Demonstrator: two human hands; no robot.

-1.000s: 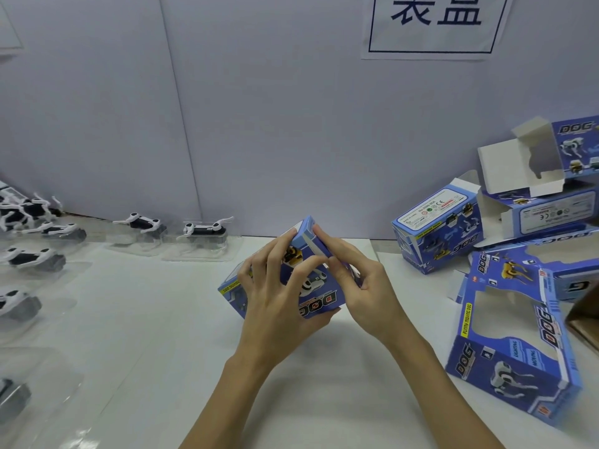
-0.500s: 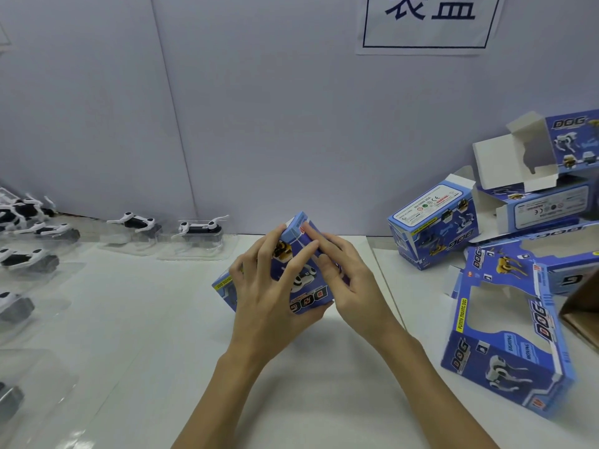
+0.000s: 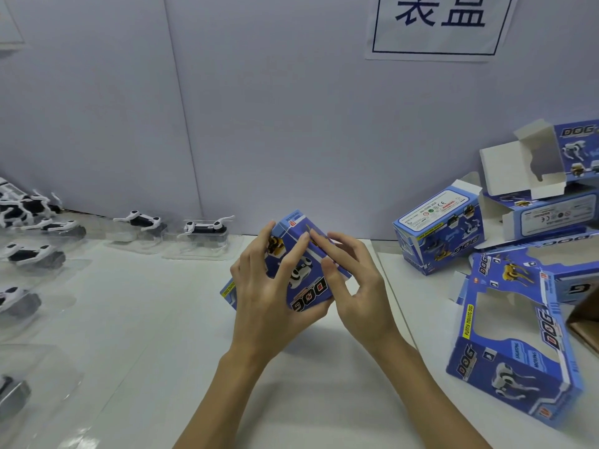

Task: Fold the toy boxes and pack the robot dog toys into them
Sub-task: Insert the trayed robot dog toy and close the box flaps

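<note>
Head view: the blue toy box [image 3: 293,270] sits in the middle of the white bench [image 3: 155,335], lifted on a tilt with its far corner raised. The left hand [image 3: 269,306] wraps it from the near left, thumb under the near face and fingers curled over the printed side, so that grip is clamped on the box. The right hand [image 3: 353,286] comes in from the right; its fingers [image 3: 319,243] lie along the upper right edge and its thumb presses the end face, a pinching hold on the same box.

Compared with a second ago, both hands have closed in tighter: the left fingers have slid further over the printed face, the right fingers now lie flatter along the edge, and the box appears more squared. I judge that an end flap is being pressed shut, so this box is near finished as a shell, though whether a toy is inside cannot be seen.

Half a second ago the pose was nearly the same; the change is small.

Robot dog toys [image 3: 204,228] in clear trays wait along the far left, well apart from the hands. More folded and open boxes [image 3: 437,228] are heaped at the far right, and a flat window box [image 3: 518,345] lies near right.
</note>
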